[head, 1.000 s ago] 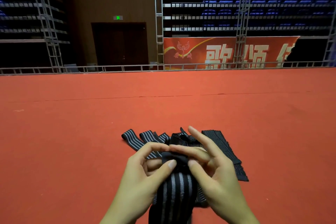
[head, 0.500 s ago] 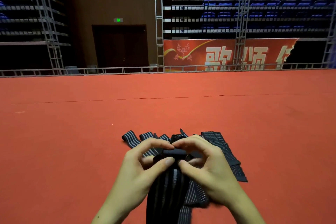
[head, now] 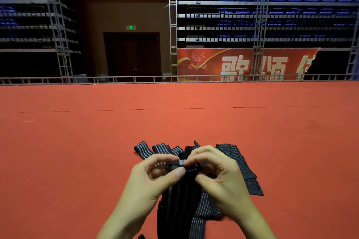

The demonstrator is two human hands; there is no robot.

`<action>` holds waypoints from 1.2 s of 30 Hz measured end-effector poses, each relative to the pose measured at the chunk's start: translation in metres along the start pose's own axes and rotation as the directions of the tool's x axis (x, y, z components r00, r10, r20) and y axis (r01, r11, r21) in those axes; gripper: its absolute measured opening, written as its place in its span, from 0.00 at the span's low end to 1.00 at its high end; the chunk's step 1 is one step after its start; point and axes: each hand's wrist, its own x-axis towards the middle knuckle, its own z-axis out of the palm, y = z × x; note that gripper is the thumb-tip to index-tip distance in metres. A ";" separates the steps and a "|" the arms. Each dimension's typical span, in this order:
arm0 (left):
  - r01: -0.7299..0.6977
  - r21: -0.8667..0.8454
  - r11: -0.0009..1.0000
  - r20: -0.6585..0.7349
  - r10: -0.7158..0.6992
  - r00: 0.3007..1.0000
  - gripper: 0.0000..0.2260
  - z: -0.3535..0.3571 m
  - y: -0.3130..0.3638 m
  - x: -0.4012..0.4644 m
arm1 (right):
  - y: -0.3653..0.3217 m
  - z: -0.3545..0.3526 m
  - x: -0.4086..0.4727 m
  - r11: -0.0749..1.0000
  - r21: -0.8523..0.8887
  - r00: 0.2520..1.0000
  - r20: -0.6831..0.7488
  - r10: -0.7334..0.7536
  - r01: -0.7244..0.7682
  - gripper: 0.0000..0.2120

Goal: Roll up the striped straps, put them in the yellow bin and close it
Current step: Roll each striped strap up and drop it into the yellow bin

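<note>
A black strap with grey stripes (head: 179,200) hangs down between my hands toward the bottom edge of the view. My left hand (head: 153,178) and my right hand (head: 217,172) both pinch its folded top end, fingertips and thumbs close together. Behind them, a pile of more striped straps (head: 235,159) lies spread on the red carpet (head: 77,151). No yellow bin is in view.
The red carpet stretches far ahead to a metal truss rail (head: 136,79). Beyond it stand scaffold towers, a red banner (head: 242,64), a dark doorway and tiers of blue seats.
My right fingers, stretched out a second ago, have curled in onto the strap's end. Both hands have drawn together and folded the end over into a tighter fold.
</note>
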 end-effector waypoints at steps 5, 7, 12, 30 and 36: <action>-0.121 0.040 0.992 -0.047 0.123 0.991 0.17 -0.002 0.011 -0.017 | -0.017 -0.005 -0.007 0.985 0.074 0.986 0.071 0.153 -0.158 0.22; -0.151 0.058 0.987 -0.048 0.154 0.987 0.17 -0.003 0.014 -0.023 | -0.027 -0.008 -0.011 0.976 0.093 0.976 0.108 0.188 -0.198 0.15; -0.241 0.103 0.965 0.005 0.242 0.970 0.17 -0.007 0.021 -0.039 | -0.044 -0.009 -0.018 0.962 0.066 0.948 0.196 0.250 -0.267 0.17; -0.393 0.256 0.883 0.020 0.401 0.916 0.14 0.018 0.061 -0.103 | -0.114 -0.004 -0.055 0.996 -0.072 0.998 -0.020 -0.052 0.051 0.20; -0.354 0.235 0.905 0.124 0.333 0.935 0.10 0.023 0.083 -0.122 | -0.127 -0.003 -0.063 0.974 -0.136 0.973 -0.117 -0.198 0.182 0.18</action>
